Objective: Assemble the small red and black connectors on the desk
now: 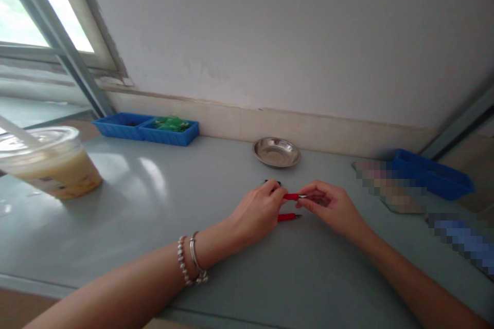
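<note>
Closed around a red pen point(291, 197), my left hand point(262, 211) holds it level just above the table, its metal tip pointing right. The fingers of my right hand point(328, 205) are pinched together at that tip. A second red pen point(287, 217) with a dark metal point lies just below, its left end hidden by my left hand. A small black piece point(275, 182) shows behind my left knuckles; I cannot make out whether it belongs to the held pen.
A round steel dish point(277, 153) stands near the wall. At the back left, a divided blue tray point(170, 138) holds green pieces. Another blue tray point(432, 175) is at the right, beside blurred flat items. A lidded drink cup point(57, 169) with a straw stands at the left.
</note>
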Motion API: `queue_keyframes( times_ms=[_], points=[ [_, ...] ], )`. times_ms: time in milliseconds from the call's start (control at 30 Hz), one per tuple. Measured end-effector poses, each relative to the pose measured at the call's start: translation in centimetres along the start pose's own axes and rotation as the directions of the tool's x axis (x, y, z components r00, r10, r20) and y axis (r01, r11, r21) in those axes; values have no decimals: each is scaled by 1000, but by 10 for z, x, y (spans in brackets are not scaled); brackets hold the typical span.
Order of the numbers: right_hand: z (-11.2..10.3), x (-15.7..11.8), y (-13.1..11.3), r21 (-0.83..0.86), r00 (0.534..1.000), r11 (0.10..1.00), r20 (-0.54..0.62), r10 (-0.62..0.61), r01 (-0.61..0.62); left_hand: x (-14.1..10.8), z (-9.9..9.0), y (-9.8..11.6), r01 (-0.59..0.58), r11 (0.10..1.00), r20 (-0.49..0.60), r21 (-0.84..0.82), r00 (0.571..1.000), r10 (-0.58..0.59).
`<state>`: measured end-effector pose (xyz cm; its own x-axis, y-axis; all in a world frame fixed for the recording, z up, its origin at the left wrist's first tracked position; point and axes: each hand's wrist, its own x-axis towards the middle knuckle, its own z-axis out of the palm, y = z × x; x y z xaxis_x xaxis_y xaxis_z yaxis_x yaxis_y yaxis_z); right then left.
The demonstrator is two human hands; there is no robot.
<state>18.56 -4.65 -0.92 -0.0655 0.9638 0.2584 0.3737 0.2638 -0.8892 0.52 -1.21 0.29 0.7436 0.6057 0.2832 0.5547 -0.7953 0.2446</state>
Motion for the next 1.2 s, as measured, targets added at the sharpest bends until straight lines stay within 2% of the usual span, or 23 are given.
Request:
queue_keyframes(
  times_ms=[200, 567, 867, 967, 1200],
  points=[
    [-2, 1, 2, -149, 999, 988, 8, -34, 35, -1, 0, 1, -4, 1000, -8, -9, 1000, 4],
    [-1, 1, 2, -75, 999, 997, 32, 36, -33, -1, -1, 2, -13, 1000, -4, -3, 1000, 13],
    [-2, 0, 0, -277, 997, 958, -2, -83, 79, -1, -1, 2, -2, 1000, 14, 10, 1000, 2],
    [-3, 0, 0, -321, 996, 943, 3, -89, 85, -1, -1, 2, 2, 1000, 16, 2, 1000, -2],
    [-2, 0, 3, -195, 999, 980, 46, -17, 25, -1, -1, 2, -13, 1000, 0, -4, 1000, 13]
  ],
)
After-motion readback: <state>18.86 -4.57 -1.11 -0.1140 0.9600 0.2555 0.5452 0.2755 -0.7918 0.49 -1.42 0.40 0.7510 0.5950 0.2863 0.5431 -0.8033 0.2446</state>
